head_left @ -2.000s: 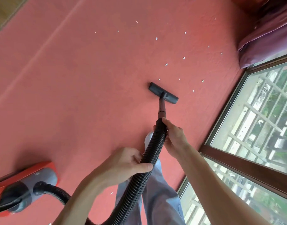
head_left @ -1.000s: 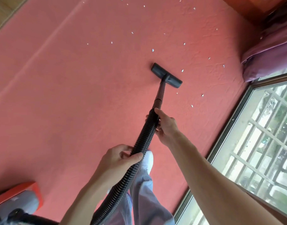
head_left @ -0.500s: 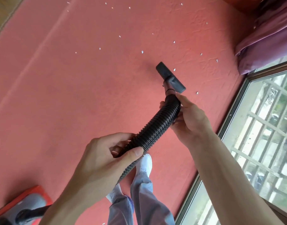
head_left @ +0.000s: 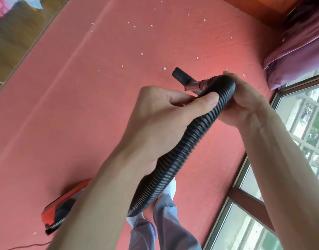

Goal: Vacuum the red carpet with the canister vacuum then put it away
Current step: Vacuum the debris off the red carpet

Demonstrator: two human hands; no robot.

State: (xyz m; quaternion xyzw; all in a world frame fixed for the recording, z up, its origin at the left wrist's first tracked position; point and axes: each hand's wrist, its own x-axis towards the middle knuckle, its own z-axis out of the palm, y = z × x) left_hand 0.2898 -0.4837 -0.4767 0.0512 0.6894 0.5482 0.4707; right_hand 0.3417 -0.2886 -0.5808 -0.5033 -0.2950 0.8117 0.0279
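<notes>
Gripping the black ribbed hose at frame centre, left hand and right hand both curl round it (the right at its bent end, beside the nozzle), while the red canister sits lower left on the red carpet.

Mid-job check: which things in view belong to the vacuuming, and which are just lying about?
Job: red carpet, white specks on it, black hose gripped by left hand and right hand, nozzle, red canister.
Lying about: purple fabric, window, wooden floor strip.
</notes>
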